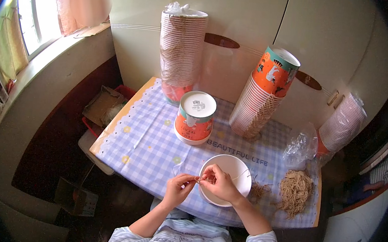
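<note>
My left hand [180, 188] and my right hand [218, 183] meet over the left rim of an open white-lined paper bucket [238, 199]. Fingertips of both hands are pinched together on a thin, light brown cord, mostly hidden by the fingers. A pale strand crosses the inside of the bucket to its right wall. Right of the bucket lies a small bunch of loose twine [259, 190]. Farther right sits a large tangled heap of tan twine [295, 192]. Beyond my hands, an orange paper bucket [193, 126] stands upside down with its white base up.
A tall wrapped stack of paper buckets [180, 50] stands at the back left. Another stack [257, 106] leans at the back right. A wrapped stack [343, 120] and crumpled clear plastic [300, 148] lie at the right edge of the checked tablecloth [146, 135].
</note>
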Demonstrator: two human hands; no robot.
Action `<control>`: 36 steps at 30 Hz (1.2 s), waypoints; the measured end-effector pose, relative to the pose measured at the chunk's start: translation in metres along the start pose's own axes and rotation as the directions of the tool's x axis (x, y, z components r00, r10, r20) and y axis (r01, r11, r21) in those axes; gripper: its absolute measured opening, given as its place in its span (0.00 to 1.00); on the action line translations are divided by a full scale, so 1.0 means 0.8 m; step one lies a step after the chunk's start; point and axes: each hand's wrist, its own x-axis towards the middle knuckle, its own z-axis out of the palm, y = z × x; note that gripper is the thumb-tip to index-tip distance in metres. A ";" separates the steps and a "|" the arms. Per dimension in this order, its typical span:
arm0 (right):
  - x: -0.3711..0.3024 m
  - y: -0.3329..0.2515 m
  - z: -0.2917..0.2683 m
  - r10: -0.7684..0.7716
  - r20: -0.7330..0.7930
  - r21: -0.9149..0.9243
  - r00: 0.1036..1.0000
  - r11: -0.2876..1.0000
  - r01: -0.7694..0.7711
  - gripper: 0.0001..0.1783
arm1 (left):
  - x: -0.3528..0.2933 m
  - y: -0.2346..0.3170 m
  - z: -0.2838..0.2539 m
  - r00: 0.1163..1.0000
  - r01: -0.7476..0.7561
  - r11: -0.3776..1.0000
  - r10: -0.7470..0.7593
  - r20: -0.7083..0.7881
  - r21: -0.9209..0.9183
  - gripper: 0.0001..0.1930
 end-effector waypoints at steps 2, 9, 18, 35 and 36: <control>0.000 0.001 0.000 0.002 0.000 -0.002 1.000 1.000 -0.002 0.15 | -0.001 -0.004 0.001 1.000 0.017 0.996 -0.016 0.008 -0.085 0.09; 0.000 0.000 0.001 -0.006 -0.017 -0.025 1.000 1.000 0.006 0.15 | -0.002 -0.002 0.005 0.993 0.117 0.976 -0.116 0.016 -0.186 0.07; -0.001 -0.002 0.001 -0.019 -0.005 -0.057 1.000 0.998 0.019 0.13 | -0.004 0.000 0.008 0.957 0.286 0.882 -0.284 0.063 -0.375 0.05; 0.000 -0.004 -0.001 -0.031 -0.027 0.006 0.999 0.999 0.031 0.11 | 0.002 0.008 -0.013 0.612 0.752 0.122 -0.495 0.617 -0.647 0.05; -0.001 -0.002 -0.001 -0.023 -0.053 0.047 0.998 0.999 0.026 0.11 | 0.002 0.006 -0.013 0.614 0.752 0.105 -0.472 0.632 -0.651 0.05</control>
